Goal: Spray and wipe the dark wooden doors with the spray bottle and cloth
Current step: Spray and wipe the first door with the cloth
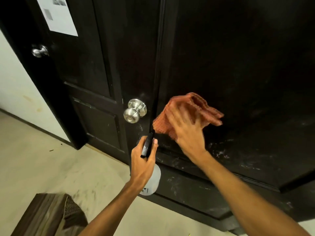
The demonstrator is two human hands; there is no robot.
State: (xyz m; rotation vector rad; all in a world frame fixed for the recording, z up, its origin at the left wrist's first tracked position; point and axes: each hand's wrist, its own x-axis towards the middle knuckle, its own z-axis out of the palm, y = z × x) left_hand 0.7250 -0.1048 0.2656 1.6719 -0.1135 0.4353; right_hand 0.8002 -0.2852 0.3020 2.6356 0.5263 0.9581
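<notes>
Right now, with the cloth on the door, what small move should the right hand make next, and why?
Probably slide the cloth down and right. The right hand presses it on the dark door, and whitish streaks show just below it. The left hand holds the spray bottle aside.

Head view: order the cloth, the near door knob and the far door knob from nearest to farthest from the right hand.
1. cloth, pressed under the right hand.
2. near door knob, just left of the hand.
3. far door knob, far upper left.
</notes>
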